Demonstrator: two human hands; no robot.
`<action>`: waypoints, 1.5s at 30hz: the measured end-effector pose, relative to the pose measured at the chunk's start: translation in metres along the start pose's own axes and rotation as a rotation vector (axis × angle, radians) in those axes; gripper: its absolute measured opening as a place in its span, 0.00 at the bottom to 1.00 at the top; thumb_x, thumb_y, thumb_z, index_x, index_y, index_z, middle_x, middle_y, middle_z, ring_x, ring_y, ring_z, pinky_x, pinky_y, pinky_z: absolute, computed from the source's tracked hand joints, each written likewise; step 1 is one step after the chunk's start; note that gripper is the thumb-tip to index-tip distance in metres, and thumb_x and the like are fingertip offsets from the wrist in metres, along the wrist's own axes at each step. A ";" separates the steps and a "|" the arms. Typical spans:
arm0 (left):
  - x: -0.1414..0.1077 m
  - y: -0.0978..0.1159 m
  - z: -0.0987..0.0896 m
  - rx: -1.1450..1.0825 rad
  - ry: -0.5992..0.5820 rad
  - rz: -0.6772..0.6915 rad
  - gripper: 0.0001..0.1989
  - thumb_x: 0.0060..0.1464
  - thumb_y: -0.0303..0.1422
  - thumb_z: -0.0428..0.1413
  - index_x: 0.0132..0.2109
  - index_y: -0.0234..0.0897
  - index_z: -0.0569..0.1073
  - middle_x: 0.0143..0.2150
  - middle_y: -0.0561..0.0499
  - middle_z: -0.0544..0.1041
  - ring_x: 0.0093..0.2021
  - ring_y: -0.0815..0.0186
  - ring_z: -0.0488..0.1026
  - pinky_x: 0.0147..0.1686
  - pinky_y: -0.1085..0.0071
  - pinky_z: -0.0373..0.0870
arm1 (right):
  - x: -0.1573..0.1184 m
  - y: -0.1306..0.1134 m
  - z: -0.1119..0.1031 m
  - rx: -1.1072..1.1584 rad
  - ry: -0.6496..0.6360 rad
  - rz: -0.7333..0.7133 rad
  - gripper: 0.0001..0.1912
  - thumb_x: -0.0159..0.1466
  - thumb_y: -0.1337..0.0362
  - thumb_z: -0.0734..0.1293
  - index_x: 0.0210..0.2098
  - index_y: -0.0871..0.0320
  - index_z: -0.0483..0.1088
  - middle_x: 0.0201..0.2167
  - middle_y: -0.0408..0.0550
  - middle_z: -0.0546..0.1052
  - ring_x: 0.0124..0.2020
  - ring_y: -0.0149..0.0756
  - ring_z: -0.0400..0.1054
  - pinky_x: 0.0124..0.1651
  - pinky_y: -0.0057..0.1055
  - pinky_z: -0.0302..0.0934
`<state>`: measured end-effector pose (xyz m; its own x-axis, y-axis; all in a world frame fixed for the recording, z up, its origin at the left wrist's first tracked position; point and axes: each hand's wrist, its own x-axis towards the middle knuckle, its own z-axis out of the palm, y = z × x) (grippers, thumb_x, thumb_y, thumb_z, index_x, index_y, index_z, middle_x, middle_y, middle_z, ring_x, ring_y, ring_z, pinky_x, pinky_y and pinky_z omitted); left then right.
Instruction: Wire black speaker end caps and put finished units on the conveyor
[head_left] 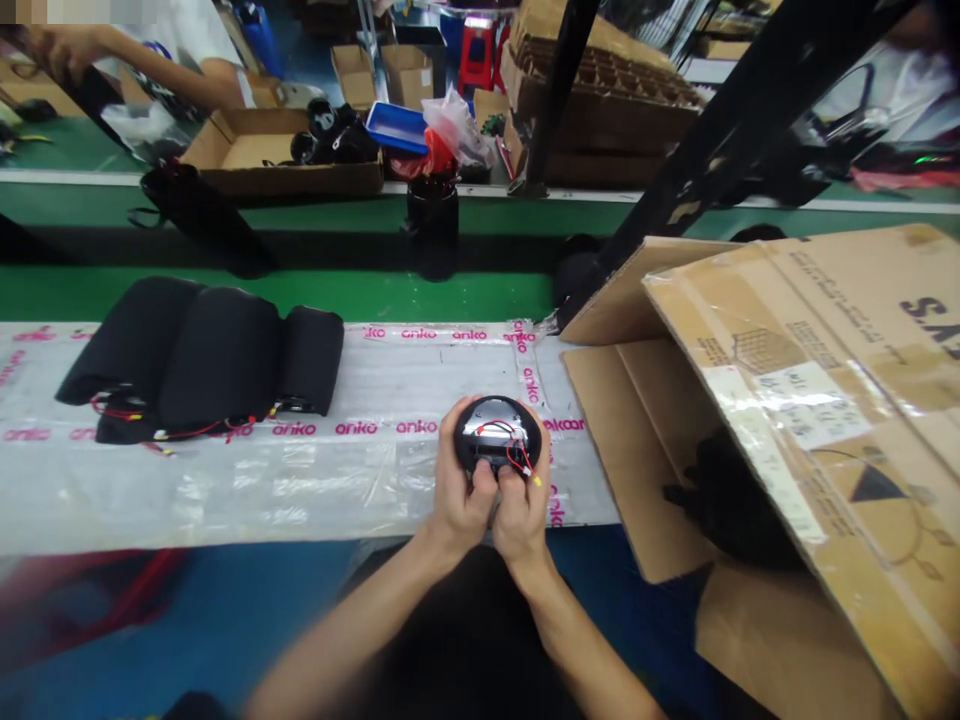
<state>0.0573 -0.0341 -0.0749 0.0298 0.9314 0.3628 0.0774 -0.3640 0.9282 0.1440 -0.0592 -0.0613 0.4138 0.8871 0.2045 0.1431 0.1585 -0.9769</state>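
Observation:
Both of my hands grip a round black housing (497, 412) over the near part of the work surface. Inside its open face, a shiny panel and thin red and black wires with a yellow-tipped connector show. My left hand (459, 490) wraps the left side, its thumb pressed on the near rim. On the opposite side my right hand (523, 500) holds it the same way, the thumbs side by side. The fingers beneath are hidden. To the left lie several black fabric-covered cylinders (221, 350), with red wires and small connectors at their near ends.
A large open cardboard box (810, 330) stands at the right, black items inside. Plastic film printed in pink covers the bench (360, 490). Behind are a slanted dark post (697, 150), a shallow carton (285, 180), a blue tray (397, 128) and another person's arm (165, 75).

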 end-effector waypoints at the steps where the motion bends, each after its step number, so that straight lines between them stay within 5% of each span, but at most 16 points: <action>1: 0.001 0.001 -0.004 -0.016 -0.021 -0.019 0.30 0.72 0.47 0.50 0.74 0.41 0.60 0.70 0.37 0.69 0.69 0.48 0.70 0.69 0.48 0.68 | 0.000 -0.003 -0.001 -0.027 -0.003 0.011 0.32 0.67 0.65 0.61 0.71 0.53 0.62 0.66 0.56 0.72 0.66 0.52 0.69 0.70 0.54 0.64; 7: 0.007 -0.011 -0.025 -0.113 -0.317 -0.012 0.41 0.69 0.51 0.55 0.79 0.44 0.49 0.80 0.37 0.56 0.78 0.44 0.58 0.77 0.44 0.56 | -0.004 -0.004 0.003 -0.106 -0.014 0.017 0.31 0.72 0.62 0.57 0.73 0.52 0.56 0.69 0.57 0.69 0.69 0.51 0.66 0.73 0.54 0.61; 13: -0.001 -0.012 0.002 -0.068 0.000 0.010 0.33 0.70 0.51 0.50 0.74 0.41 0.58 0.72 0.37 0.67 0.70 0.46 0.69 0.70 0.46 0.67 | 0.001 -0.004 -0.028 -0.126 -0.240 -0.002 0.35 0.75 0.55 0.60 0.78 0.50 0.48 0.76 0.56 0.60 0.76 0.54 0.58 0.76 0.57 0.57; 15: -0.002 -0.007 0.009 -0.053 0.030 0.002 0.32 0.70 0.50 0.51 0.74 0.41 0.58 0.71 0.38 0.68 0.69 0.46 0.69 0.69 0.47 0.68 | 0.001 -0.010 -0.046 -0.195 -0.188 -0.145 0.40 0.71 0.56 0.67 0.77 0.48 0.49 0.75 0.56 0.60 0.75 0.56 0.58 0.74 0.59 0.59; 18: -0.002 -0.003 0.010 -0.038 0.046 0.013 0.32 0.70 0.49 0.50 0.73 0.40 0.58 0.71 0.37 0.68 0.69 0.46 0.69 0.69 0.47 0.67 | -0.001 -0.023 -0.067 -0.427 0.037 -0.513 0.34 0.63 0.67 0.75 0.66 0.43 0.67 0.57 0.52 0.70 0.59 0.51 0.69 0.61 0.52 0.69; 20: -0.001 -0.003 0.007 -0.027 0.028 0.006 0.33 0.71 0.51 0.49 0.74 0.40 0.57 0.71 0.37 0.68 0.69 0.46 0.69 0.69 0.46 0.67 | -0.001 -0.033 -0.072 -0.647 -0.009 -0.656 0.26 0.62 0.73 0.77 0.55 0.44 0.76 0.48 0.49 0.70 0.51 0.47 0.69 0.54 0.46 0.70; 26: 0.008 -0.002 -0.022 0.002 -0.191 0.089 0.35 0.71 0.46 0.55 0.76 0.44 0.52 0.75 0.36 0.62 0.74 0.46 0.65 0.72 0.44 0.65 | 0.013 -0.048 -0.068 -0.848 -0.207 -0.678 0.14 0.68 0.73 0.74 0.49 0.48 0.79 0.51 0.53 0.69 0.54 0.50 0.65 0.56 0.49 0.69; 30: 0.027 0.007 -0.055 0.237 -0.176 0.478 0.29 0.64 0.37 0.67 0.67 0.57 0.66 0.73 0.46 0.61 0.72 0.49 0.66 0.69 0.45 0.68 | 0.019 -0.058 -0.066 -0.871 -0.289 -0.615 0.10 0.71 0.70 0.71 0.48 0.50 0.79 0.48 0.53 0.69 0.53 0.49 0.65 0.54 0.50 0.70; 34: 0.055 0.029 -0.078 0.541 -0.385 0.762 0.12 0.63 0.36 0.67 0.53 0.53 0.79 0.60 0.48 0.73 0.64 0.51 0.70 0.65 0.47 0.68 | 0.024 -0.070 -0.067 -0.930 -0.329 -0.625 0.05 0.72 0.68 0.70 0.42 0.52 0.79 0.52 0.57 0.69 0.55 0.52 0.63 0.53 0.51 0.69; 39: 0.075 0.059 -0.080 0.717 -0.638 0.727 0.04 0.69 0.34 0.61 0.47 0.41 0.81 0.58 0.41 0.76 0.64 0.48 0.70 0.62 0.45 0.67 | 0.034 -0.075 -0.073 -0.983 -0.429 -0.729 0.08 0.72 0.69 0.69 0.49 0.51 0.78 0.55 0.56 0.69 0.57 0.51 0.64 0.58 0.49 0.67; 45: 0.071 0.067 -0.077 0.695 -0.643 0.660 0.05 0.69 0.33 0.60 0.47 0.41 0.81 0.58 0.41 0.76 0.63 0.47 0.71 0.64 0.41 0.65 | 0.048 -0.084 -0.078 -1.055 -0.517 -0.778 0.06 0.74 0.66 0.69 0.41 0.52 0.79 0.58 0.55 0.71 0.62 0.54 0.61 0.61 0.53 0.64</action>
<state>-0.0125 0.0080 0.0194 0.7554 0.4605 0.4662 0.3836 -0.8875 0.2552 0.2221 -0.0637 0.0358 -0.4214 0.8176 0.3923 0.8716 0.4847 -0.0738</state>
